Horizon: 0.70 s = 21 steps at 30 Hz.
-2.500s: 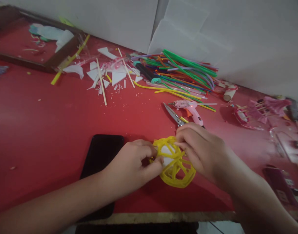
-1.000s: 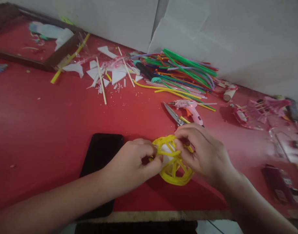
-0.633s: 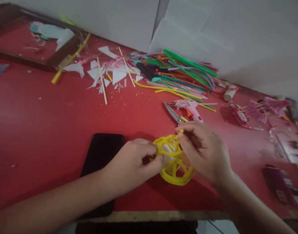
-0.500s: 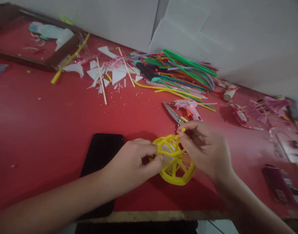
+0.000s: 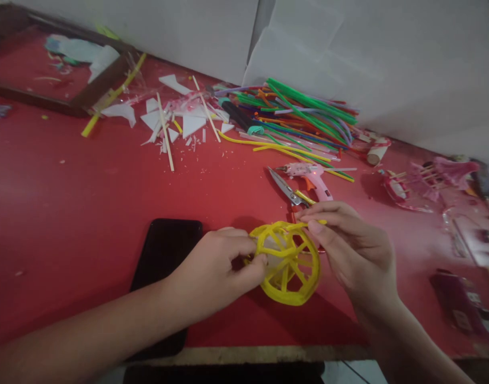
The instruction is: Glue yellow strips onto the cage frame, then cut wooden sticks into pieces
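Just above the table's front edge is a yellow pipe-cleaner frame (image 5: 291, 294), with spoke-like bars and a pale inner part. My left hand (image 5: 232, 261) grips its left side between thumb and fingers. My right hand (image 5: 356, 248) pinches the free end of a yellow pipe cleaner (image 5: 304, 225) that runs off the frame's top rim to the right. Behind the frame lie scissors (image 5: 285, 188), their red handles partly hidden by the frame and my right hand. A pink glue gun (image 5: 308, 175) rests next to the blades.
A black phone (image 5: 166, 256) lies left of the frame, partly under my left arm. Many coloured pipe cleaners (image 5: 300, 114) are heaped by the wall. White scraps (image 5: 194, 126) and sticks lie left of them. Pink craft pieces (image 5: 424, 178) and a dark red case (image 5: 460, 301) are at the right.
My right hand has moved to the right and slightly down, drawing the pipe cleaner's end out sideways from the rim. More of the scissors' red handles shows. My left hand stays put.
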### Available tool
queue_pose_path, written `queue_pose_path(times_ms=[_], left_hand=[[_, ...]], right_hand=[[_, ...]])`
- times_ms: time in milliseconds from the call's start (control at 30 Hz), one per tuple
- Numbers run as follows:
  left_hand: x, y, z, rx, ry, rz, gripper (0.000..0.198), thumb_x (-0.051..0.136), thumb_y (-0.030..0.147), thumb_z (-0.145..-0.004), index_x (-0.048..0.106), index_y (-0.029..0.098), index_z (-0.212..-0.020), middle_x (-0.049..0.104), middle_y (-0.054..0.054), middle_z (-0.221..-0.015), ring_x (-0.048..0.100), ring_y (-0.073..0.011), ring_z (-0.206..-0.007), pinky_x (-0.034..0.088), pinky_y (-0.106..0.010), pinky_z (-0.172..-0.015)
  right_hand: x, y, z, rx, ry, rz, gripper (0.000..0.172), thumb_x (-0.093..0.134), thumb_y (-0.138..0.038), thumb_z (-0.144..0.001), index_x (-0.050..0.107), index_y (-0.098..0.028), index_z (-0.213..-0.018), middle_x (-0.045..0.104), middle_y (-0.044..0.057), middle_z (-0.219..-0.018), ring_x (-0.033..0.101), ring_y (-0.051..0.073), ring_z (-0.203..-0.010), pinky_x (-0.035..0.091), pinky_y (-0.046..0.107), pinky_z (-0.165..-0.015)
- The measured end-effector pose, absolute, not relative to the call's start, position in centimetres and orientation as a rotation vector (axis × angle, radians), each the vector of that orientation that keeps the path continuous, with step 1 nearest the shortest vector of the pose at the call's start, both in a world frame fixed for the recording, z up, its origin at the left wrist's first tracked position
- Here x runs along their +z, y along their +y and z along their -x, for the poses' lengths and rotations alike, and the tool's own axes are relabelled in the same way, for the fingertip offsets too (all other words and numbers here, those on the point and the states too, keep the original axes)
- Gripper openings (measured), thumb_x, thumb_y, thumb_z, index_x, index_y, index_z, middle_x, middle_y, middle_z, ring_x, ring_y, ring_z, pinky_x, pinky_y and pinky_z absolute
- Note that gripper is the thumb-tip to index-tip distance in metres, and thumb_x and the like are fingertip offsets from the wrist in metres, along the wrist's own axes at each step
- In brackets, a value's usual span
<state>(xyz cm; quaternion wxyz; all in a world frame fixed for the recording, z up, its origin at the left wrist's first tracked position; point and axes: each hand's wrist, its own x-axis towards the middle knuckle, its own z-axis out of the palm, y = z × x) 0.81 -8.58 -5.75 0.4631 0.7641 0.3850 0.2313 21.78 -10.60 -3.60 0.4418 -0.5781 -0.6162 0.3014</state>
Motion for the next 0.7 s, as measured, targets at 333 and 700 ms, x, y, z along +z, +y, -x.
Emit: queue_pose_path(times_ms=[333, 700], left_hand=[[-6.0, -8.8, -0.8, 0.556, 0.97, -1.864, 0.031, 0.053, 0.017, -0.084, 0.045, 0.015, -0.055, 0.044, 0.005, -0.056, 0.043, -0.0066, -0.054, 0.031, -0.02, -0.053], [-5.7, -8.7, -0.7, 0.477, 0.972, -1.865, 0.033, 0.048, 0.023, -0.089, 0.047, 0.015, -0.057, 0.046, 0.003, -0.058, 0.044, -0.008, -0.056, 0.032, -0.022, -0.054]], right_hand=[[-5.0, -11.2, -22.2, 0.924, -1.282, 1.488, 0.006, 0.062, -0.025, -0.085, 0.057, -0.021, -0.085, 0.072, 0.002, -0.076, 0.072, 0.017, -0.071, 0.059, 0.03, -0.062], [-6.4, -6.1, -28.6, -0.172, -1.988, 2.034, 0.036, 0.06, -0.038, -0.08, 0.062, -0.014, -0.106, 0.064, 0.013, -0.091, 0.06, 0.023, -0.074, 0.049, 0.038, -0.067]])
